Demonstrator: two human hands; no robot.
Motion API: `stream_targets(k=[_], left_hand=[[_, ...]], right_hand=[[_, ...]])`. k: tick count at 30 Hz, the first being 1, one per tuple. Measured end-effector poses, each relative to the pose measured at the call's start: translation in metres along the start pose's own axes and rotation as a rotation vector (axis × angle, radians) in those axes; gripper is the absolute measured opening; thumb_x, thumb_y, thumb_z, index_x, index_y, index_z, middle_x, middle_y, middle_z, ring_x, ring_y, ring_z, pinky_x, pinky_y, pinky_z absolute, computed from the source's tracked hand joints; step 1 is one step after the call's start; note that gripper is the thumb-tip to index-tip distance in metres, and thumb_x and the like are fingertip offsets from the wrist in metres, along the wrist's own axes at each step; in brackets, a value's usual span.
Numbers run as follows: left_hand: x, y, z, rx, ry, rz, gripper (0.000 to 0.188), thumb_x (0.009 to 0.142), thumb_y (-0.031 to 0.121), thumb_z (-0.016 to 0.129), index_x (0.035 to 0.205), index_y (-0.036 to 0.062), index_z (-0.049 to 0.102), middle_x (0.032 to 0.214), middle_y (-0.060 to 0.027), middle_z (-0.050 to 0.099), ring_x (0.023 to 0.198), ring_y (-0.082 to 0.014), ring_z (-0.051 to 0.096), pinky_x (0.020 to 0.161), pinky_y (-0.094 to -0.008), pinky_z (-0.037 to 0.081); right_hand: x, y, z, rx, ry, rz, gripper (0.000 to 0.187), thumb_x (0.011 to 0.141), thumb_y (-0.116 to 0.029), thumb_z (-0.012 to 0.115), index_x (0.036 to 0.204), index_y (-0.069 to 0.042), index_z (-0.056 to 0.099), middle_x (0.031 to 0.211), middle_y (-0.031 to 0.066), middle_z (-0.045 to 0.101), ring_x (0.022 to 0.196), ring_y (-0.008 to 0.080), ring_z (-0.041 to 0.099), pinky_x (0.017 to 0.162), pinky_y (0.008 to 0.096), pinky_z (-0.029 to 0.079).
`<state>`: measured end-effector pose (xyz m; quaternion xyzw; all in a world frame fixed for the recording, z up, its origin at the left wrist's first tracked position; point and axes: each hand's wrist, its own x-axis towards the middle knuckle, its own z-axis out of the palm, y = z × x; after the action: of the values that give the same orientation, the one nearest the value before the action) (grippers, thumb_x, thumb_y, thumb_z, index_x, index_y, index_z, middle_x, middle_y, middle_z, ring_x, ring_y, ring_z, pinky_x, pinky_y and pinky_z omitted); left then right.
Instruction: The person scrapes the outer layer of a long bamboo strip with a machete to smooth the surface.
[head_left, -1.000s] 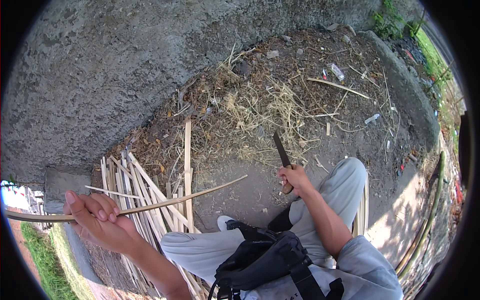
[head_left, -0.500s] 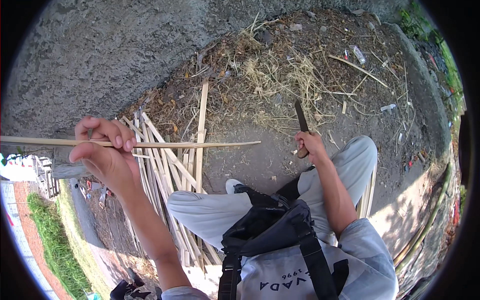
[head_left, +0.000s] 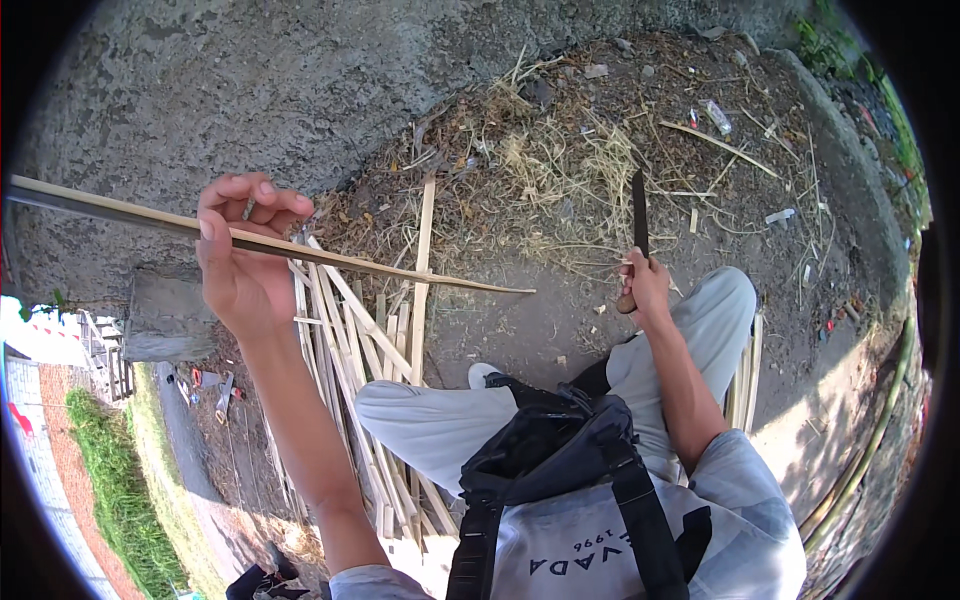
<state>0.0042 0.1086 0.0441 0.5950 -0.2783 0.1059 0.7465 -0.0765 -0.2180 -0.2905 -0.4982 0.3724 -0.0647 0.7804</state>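
A long, thin bamboo strip (head_left: 370,266) runs across in front of me, from the far left to a tapered tip above the ground. My left hand (head_left: 255,260) supports it between thumb and palm, its fingers curled loosely above it. One long edge of the strip looks dark, the other pale. On the right, my right hand (head_left: 648,285) is closed round the handle of a long knife (head_left: 640,215), whose dark blade points away from me. The blade and the strip are apart.
Several pale split strips (head_left: 345,340) lie piled beside my left knee, one longer strip (head_left: 424,230) among them. Shavings (head_left: 560,170) litter the ground ahead, below a rough concrete wall (head_left: 250,90). More strips (head_left: 743,375) lie by my right knee. A black bag (head_left: 550,440) hangs at my front.
The bamboo strip has tilted, its left end rising and its dark edge turning into sight. My left hand's fingers have loosened. The knife now points straighter ahead, and the view has shifted slightly.
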Motion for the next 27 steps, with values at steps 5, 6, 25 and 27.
stream_targets(k=[5, 6, 25, 27], left_hand=[[0.014, 0.006, 0.028, 0.043, 0.09, -0.068, 0.035, 0.097, 0.038, 0.049, 0.088, 0.0034, 0.053, 0.067, -0.0042, 0.048, 0.058, -0.0199, 0.053, 0.058, -0.0347, 0.047], [0.015, 0.002, 0.032, 0.041, 0.084, -0.065, 0.035, 0.097, 0.038, 0.049, 0.088, 0.0034, 0.053, 0.067, -0.0042, 0.048, 0.058, -0.0199, 0.053, 0.058, -0.0347, 0.047], [0.028, -0.021, 0.07, 0.007, 0.117, 0.055, 0.055, 0.09, 0.056, 0.048, 0.069, 0.0071, 0.039, 0.052, 0.0029, 0.024, 0.041, -0.0069, 0.019, 0.041, -0.0261, 0.015], [0.027, -0.021, 0.069, 0.008, 0.107, 0.055, 0.055, 0.09, 0.057, 0.048, 0.069, 0.0072, 0.039, 0.052, 0.003, 0.024, 0.041, -0.0068, 0.019, 0.041, -0.0261, 0.015]], right_hand=[[-0.046, -0.055, 0.015, -0.227, -0.172, -0.208, 0.034, 0.098, -0.03, 0.048, 0.091, 0.002, 0.058, 0.064, 0.0033, 0.054, 0.044, 0.0064, 0.043, 0.041, 0.0233, 0.036], [-0.056, -0.066, 0.021, -0.249, -0.228, -0.217, 0.035, 0.097, -0.031, 0.049, 0.089, 0.002, 0.058, 0.064, 0.004, 0.054, 0.044, 0.007, 0.044, 0.04, 0.0241, 0.036], [-0.166, -0.116, 0.126, -0.474, -0.751, -0.319, 0.051, 0.098, -0.036, 0.039, 0.079, 0.003, 0.064, 0.052, 0.0085, 0.051, 0.048, 0.0197, 0.052, 0.053, 0.0383, 0.042], [-0.149, -0.082, 0.125, -0.657, -0.656, -0.324, 0.051, 0.101, -0.035, 0.034, 0.084, 0.003, 0.063, 0.057, 0.0027, 0.051, 0.046, 0.0103, 0.046, 0.046, 0.0298, 0.038]])
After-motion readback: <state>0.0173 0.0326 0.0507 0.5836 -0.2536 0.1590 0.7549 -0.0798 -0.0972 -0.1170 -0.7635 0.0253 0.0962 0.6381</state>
